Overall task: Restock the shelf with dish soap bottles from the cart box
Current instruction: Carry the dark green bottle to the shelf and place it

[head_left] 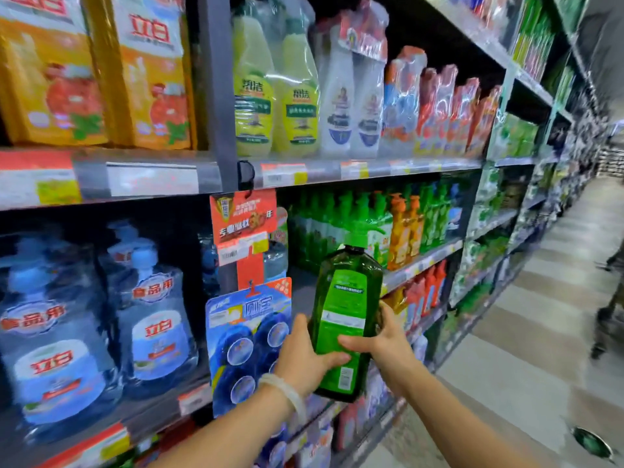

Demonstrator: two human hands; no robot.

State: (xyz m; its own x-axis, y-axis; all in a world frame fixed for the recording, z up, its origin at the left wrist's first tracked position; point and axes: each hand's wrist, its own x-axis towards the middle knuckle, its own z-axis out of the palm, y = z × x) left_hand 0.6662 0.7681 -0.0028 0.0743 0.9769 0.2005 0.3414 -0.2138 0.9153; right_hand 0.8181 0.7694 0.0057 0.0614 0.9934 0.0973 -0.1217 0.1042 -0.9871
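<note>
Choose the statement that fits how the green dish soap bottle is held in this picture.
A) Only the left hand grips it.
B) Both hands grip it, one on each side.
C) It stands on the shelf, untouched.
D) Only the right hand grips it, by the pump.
B: the left hand and the right hand clasp opposite sides of the green dish soap bottle, held upright in front of the shelf.

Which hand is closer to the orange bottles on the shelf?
The right hand. It grips the green bottle's right side, below the orange bottles. The left hand holds the bottle's other side, farther away.
</note>
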